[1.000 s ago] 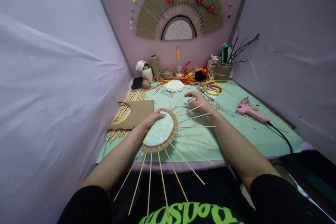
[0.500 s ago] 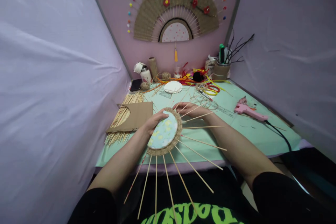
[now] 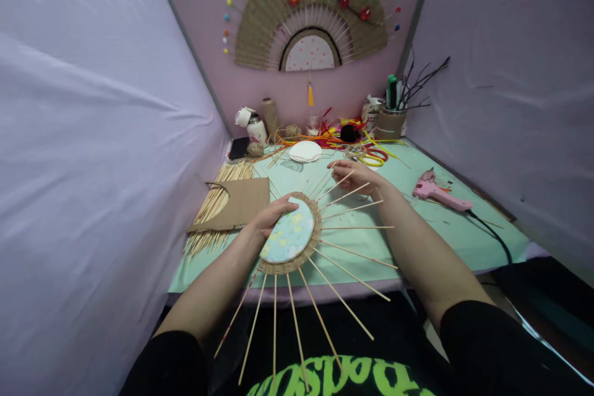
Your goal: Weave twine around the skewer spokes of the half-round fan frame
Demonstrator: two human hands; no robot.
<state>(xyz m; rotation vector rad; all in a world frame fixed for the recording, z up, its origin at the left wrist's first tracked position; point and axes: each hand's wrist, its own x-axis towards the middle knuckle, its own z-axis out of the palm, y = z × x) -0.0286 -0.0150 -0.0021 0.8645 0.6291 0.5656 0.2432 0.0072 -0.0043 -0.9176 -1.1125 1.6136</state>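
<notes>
Right hand [image 3: 356, 177] has shifted outward from the woven rim [image 3: 317, 230], its fingers' closure indeterminable; left hand [image 3: 273, 215] pinches the patterned disc [image 3: 290, 236], presumably steadying it.

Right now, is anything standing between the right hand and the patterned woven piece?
Only the thin sticks of the woven piece, spreading from its rim toward the right hand; nothing else is clearly visible between them.
</notes>
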